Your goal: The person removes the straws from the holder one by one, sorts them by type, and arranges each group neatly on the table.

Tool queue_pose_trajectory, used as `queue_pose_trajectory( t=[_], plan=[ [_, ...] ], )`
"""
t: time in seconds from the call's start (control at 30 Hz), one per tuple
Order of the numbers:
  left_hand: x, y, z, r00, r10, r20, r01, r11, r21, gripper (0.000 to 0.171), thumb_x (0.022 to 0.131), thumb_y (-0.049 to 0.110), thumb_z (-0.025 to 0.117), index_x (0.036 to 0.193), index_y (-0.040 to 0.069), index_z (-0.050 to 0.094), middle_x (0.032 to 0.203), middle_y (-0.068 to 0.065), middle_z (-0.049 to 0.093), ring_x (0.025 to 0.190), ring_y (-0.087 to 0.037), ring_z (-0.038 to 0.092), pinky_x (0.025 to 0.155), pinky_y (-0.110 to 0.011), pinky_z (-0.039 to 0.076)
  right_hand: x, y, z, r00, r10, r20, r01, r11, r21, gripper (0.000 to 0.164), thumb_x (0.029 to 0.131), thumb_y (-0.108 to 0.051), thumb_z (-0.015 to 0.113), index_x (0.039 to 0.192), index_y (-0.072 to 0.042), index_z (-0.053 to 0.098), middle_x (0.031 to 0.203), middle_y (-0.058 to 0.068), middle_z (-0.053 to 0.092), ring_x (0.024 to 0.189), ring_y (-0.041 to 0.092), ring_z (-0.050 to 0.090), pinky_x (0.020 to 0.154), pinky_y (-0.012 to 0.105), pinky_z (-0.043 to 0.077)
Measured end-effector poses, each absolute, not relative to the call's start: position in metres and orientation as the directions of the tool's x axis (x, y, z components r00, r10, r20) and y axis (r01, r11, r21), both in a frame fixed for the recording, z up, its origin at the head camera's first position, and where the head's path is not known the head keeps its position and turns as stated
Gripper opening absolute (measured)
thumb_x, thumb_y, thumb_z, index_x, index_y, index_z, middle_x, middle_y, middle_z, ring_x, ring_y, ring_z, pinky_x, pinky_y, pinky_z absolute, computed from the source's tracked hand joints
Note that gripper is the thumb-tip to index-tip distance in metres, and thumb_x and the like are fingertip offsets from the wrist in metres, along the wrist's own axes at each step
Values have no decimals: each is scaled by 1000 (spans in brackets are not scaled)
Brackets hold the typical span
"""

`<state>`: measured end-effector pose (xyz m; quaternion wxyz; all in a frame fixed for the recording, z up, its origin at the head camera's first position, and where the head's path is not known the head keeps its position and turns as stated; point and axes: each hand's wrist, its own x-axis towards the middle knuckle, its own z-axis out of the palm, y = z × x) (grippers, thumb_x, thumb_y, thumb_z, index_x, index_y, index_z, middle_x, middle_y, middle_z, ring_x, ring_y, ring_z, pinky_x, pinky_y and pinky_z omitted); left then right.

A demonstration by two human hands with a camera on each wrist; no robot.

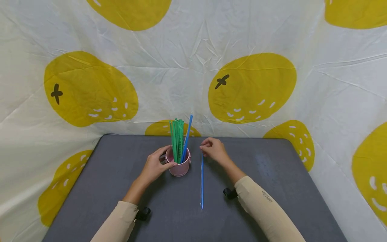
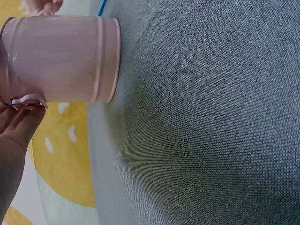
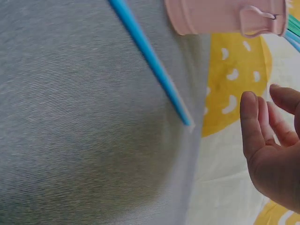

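Note:
A small pink bucket [image 1: 179,170] stands upright on the table, with my left hand [image 1: 153,166] gripping its left side, thumb near the front rim. In the left wrist view, the fingers of that hand [image 2: 21,124] lie beside the handle lug of the bucket [image 2: 56,58]. Several green wrapped straws [image 1: 176,141] and some blue straws [image 1: 187,134] lean inside it. To the right, a single blue straw [image 1: 202,183] lies lengthwise on the table. My right hand [image 1: 215,150] is over its far end; in the right wrist view its fingers [image 3: 251,117] are apart, holding nothing, above the straw [image 3: 154,65].
The dark grey cloth-covered table [image 1: 266,208] runs back to a white curtain [image 1: 175,87] printed with yellow fruit. Each wrist carries a small black camera, such as the right-hand one [image 1: 229,193].

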<state>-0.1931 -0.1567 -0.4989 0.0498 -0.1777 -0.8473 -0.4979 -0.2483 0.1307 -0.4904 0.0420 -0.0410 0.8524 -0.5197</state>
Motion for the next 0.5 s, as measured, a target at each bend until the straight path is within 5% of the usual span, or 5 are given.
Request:
queue_pose_trajectory(
  t=[0.2,0.5],
  plan=[
    [-194,-156,-501,-939,243,245,332,440,835,77,79,28,91,145,5,58,139,-16,64,125,-34,66,96,-48,60,-251,127,-478,-988,-153,35,-92,384,-919,24,95,-16,76,113,-1,71,104,17,76,90,39,74,76,45,67],
    [-197,-156,-504,-935,242,260,345,439,830,76,79,26,91,145,5,58,139,-16,64,125,-34,66,96,-47,60,-253,105,-462,-973,-153,173,-204,215,-955,31,95,-11,76,119,6,67,108,22,71,88,25,72,74,19,62]
  ],
)
